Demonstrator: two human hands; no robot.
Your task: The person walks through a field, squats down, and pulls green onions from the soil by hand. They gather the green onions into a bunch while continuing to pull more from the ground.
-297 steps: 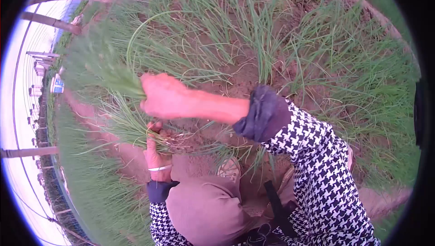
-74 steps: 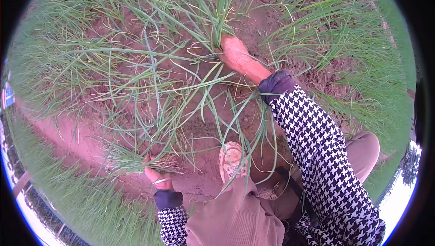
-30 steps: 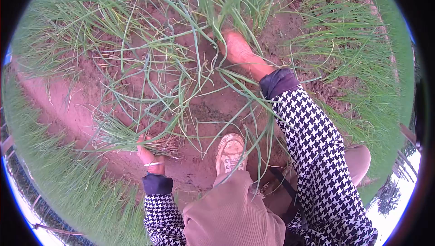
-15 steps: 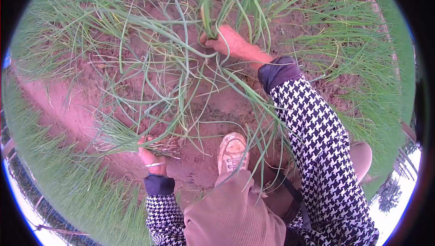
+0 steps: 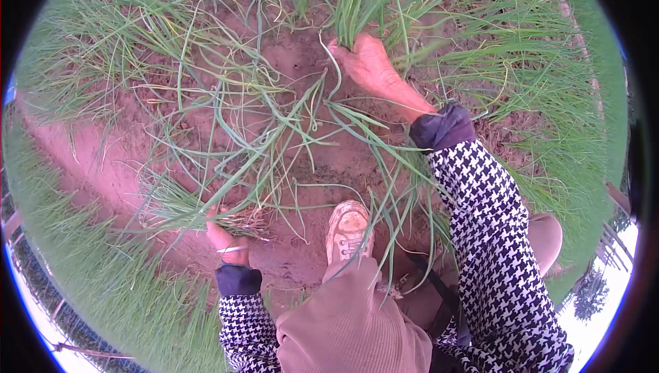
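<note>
My right hand (image 5: 369,64) is closed around the base of a clump of green onions (image 5: 367,2), low against the soil at the top of the view. The clump's leaves fan upward from the fist, and its roots are hidden. At the lower left, my left hand (image 5: 220,234) is wrapped round a bundle of thin green onion seedlings (image 5: 180,205). Pale, stringy roots (image 5: 248,223) stick out on the bundle's right side. Long loose onion leaves (image 5: 274,136) lie bent across the soil between my hands.
Reddish-brown soil (image 5: 288,57) forms the bed. More onion plants (image 5: 110,50) stand at the upper left and along the right (image 5: 542,85). Dense grass-like green growth (image 5: 103,284) lines the lower left. My muddy shoe (image 5: 350,225) is planted in the middle, below the loose leaves.
My right hand has moved a little to the right, from one onion clump to the clump beside it. Leaves near the centre have shifted. My left hand stays almost still with its bundle.
</note>
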